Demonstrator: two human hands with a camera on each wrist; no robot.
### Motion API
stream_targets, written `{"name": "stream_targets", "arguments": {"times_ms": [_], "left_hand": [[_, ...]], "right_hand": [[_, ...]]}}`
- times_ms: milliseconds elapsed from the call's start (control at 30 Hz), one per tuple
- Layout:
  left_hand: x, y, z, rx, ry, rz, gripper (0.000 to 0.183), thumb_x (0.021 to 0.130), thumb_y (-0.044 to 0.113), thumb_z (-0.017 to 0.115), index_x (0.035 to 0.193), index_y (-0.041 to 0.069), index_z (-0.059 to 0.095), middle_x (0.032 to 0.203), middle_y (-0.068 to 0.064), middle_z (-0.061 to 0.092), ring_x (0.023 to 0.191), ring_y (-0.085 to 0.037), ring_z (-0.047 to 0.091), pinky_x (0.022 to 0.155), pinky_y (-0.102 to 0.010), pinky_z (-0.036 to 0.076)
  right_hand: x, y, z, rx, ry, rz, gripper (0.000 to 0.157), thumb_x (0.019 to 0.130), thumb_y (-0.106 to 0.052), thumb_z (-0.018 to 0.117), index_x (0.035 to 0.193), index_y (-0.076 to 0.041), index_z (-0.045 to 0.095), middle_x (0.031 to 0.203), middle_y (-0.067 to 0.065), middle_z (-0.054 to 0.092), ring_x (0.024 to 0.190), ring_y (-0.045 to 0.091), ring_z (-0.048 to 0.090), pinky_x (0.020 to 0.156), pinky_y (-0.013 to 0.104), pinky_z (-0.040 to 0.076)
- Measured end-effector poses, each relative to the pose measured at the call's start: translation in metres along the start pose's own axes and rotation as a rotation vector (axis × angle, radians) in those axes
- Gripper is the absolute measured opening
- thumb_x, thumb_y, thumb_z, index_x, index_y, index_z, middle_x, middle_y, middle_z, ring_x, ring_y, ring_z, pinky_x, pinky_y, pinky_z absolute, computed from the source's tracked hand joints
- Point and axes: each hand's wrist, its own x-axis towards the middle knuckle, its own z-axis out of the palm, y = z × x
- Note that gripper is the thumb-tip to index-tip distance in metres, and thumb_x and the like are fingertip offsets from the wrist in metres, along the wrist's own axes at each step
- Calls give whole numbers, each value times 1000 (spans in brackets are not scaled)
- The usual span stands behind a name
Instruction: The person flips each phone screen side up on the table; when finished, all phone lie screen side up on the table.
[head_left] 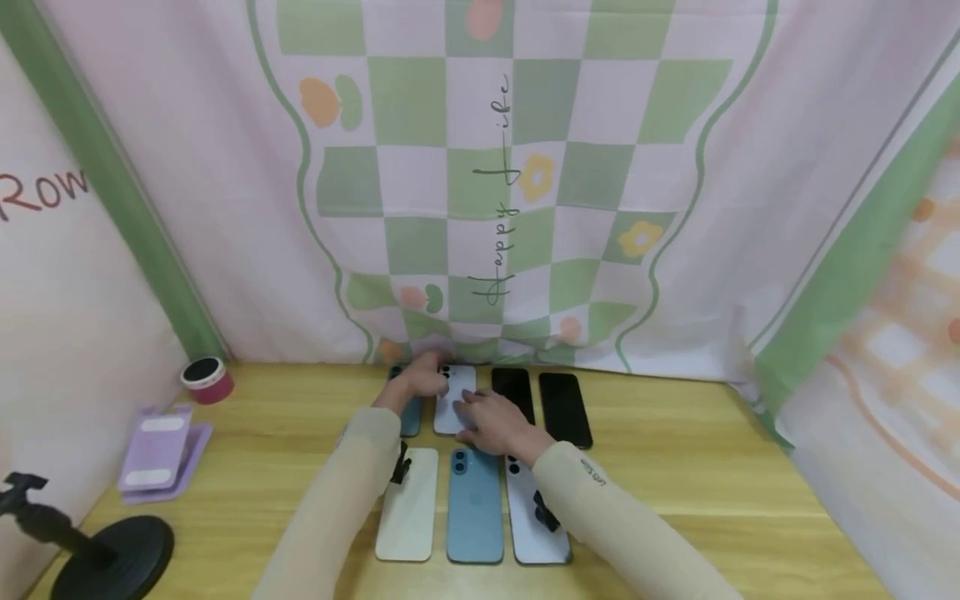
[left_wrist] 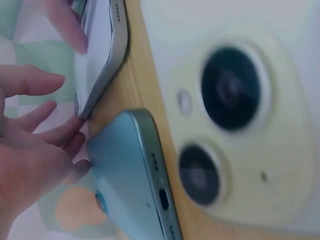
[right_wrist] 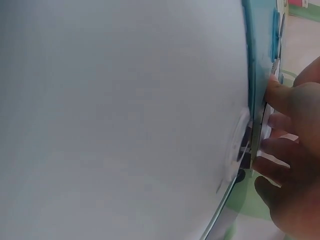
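Observation:
A white phone [head_left: 455, 414] lies camera side up in the back row, between the two hands. My left hand [head_left: 422, 379] is at its upper left corner; in the left wrist view, the left fingers [left_wrist: 60, 135] are loosely spread at the end of that phone [left_wrist: 100, 55], with the thumb apart from it. From the right, my right hand [head_left: 495, 421] touches the same phone with its fingertips. Partly under the left hand lies a blue-green phone [head_left: 410, 417]. A black phone [head_left: 513, 390] lies just beyond the right hand, partly covered by it.
Another black phone [head_left: 566, 408] ends the back row. In front lie a cream phone [head_left: 407, 517], a blue phone [head_left: 476, 517] and a white phone [head_left: 534, 533], partly under the right sleeve. At left stand a round pink container [head_left: 207, 387], a purple phone stand [head_left: 159, 454] and a black stand [head_left: 116, 558].

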Motion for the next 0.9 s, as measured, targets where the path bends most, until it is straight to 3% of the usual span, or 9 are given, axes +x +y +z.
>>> {"name": "stream_targets", "arguments": {"times_ms": [167, 400, 567, 767, 900], "left_hand": [[3, 4, 6, -60, 75, -10, 86, 66, -7, 62, 149, -12, 42, 151, -32, 53, 139, -47, 52, 117, -54, 46], [0, 8, 8, -205, 126, -92, 86, 71, -12, 53, 155, -7, 35, 157, -30, 44, 141, -47, 48, 117, -55, 46], [-2, 7, 8, -147, 166, -120, 76, 78, -13, 55, 153, -3, 43, 158, -27, 47, 145, -45, 48, 121, -54, 42], [0, 4, 11, -64, 157, -175, 62, 88, -2, 64, 149, 1, 50, 153, -23, 55, 145, -39, 50, 125, -50, 39], [-2, 6, 10, -27, 152, -187, 60, 89, 0, 65, 148, 3, 53, 152, -22, 56, 143, -39, 54, 121, -49, 44]], "right_hand": [[-1, 0, 0, 21, -15, 18, 67, 101, -39, 66, 158, -12, 44, 164, 16, 45, 150, 34, 46, 125, 47, 39], [-4, 1, -1, 43, 3, 13, 61, 102, -36, 65, 155, -10, 48, 164, 18, 45, 150, 36, 46, 126, 48, 38], [-6, 1, -2, 53, -4, 6, 60, 103, -35, 64, 155, -9, 48, 164, 19, 43, 151, 36, 46, 125, 49, 39], [-6, 2, -4, 57, -41, 20, 61, 104, -35, 61, 157, -11, 45, 166, 17, 40, 152, 34, 44, 126, 48, 38], [-7, 2, -4, 69, -63, 28, 60, 106, -36, 59, 159, -13, 42, 169, 16, 36, 155, 34, 41, 127, 49, 35]]}}
